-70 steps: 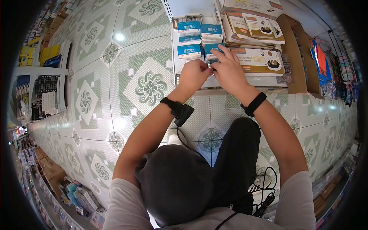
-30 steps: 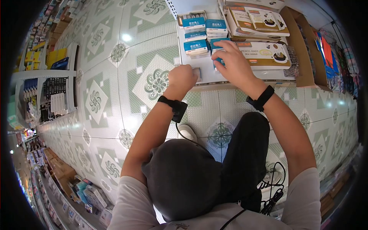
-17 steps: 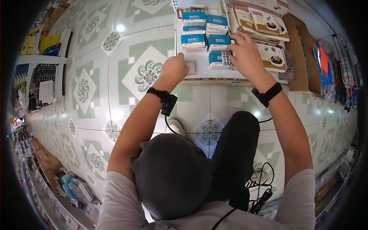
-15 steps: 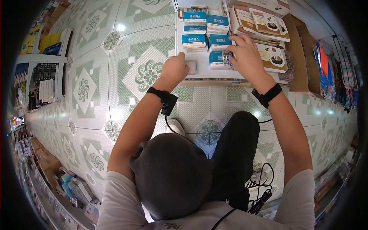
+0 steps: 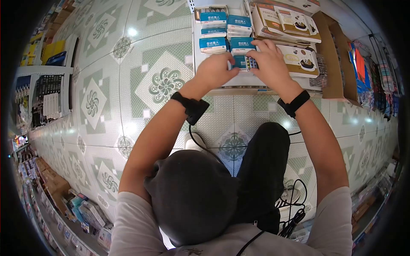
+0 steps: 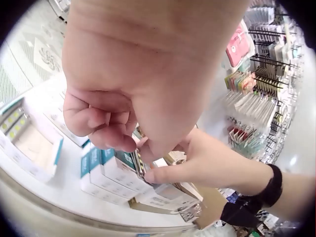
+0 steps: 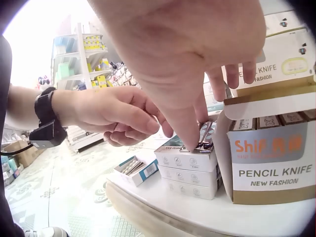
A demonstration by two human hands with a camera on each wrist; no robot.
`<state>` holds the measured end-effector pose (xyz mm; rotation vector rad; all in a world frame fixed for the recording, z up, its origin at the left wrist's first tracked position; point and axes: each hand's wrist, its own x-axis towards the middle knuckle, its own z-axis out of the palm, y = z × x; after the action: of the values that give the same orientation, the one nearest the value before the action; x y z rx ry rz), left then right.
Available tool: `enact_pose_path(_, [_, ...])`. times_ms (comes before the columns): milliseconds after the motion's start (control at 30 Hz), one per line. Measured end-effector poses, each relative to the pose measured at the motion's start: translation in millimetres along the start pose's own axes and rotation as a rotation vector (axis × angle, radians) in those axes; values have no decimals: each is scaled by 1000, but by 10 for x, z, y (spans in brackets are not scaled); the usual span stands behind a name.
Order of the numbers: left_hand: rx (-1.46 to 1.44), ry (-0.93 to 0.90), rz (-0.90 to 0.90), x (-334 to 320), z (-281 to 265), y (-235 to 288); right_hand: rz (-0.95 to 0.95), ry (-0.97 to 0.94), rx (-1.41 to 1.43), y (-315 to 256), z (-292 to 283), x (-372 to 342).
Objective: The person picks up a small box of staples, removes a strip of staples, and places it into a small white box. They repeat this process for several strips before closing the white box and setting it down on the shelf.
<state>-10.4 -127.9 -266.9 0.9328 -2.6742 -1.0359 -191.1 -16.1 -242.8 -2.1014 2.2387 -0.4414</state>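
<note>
Beside the front stack of blue-and-white boxes (image 5: 240, 62) (image 7: 187, 175), my left hand (image 5: 215, 70) (image 6: 133, 74) (image 7: 116, 113) reaches in from the left with bent fingers, and nothing shows in its grasp. On the stack's top lie small metal clippers (image 5: 251, 63) (image 7: 200, 147). My right hand (image 5: 272, 64) (image 6: 212, 160) (image 7: 197, 54) pinches them between thumb and finger, its other fingers spread. An open box (image 6: 37, 143) (image 7: 138, 170) with clippers inside sits left of the stack, hidden by my left hand in the head view.
More blue-and-white boxes (image 5: 212, 44) stand behind on the white shelf (image 5: 294, 81). Pencil knife boxes (image 5: 299, 62) (image 7: 274, 163) are to the right, then a brown carton (image 5: 331, 64). Patterned floor tiles (image 5: 166, 85) and another shelf unit (image 5: 47, 70) lie left.
My left hand has moved right, from the open box at the shelf's front to the stack. My right hand, which earlier met the left hand nearby, has stayed nearly still at the clippers lately.
</note>
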Motion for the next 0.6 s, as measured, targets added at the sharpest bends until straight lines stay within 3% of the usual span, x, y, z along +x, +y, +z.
enact_pose_path(133, [-195, -4, 64, 77, 193, 14, 1, 18, 10, 4, 42, -3])
enact_pose_path(300, [-561, -93, -176, 46, 223, 11, -29, 54, 1, -51, 66, -5])
enact_pose_path(433, [-496, -81, -225, 8, 200, 9, -57, 98, 1, -135, 159, 36])
enact_pose_path(500, [-327, -14, -203, 17, 201, -12, -65, 113, 20, -172, 185, 52])
enact_pose_path(600, [-460, -12, -264, 14, 189, -25, -55, 111, 19, -209, 214, 67])
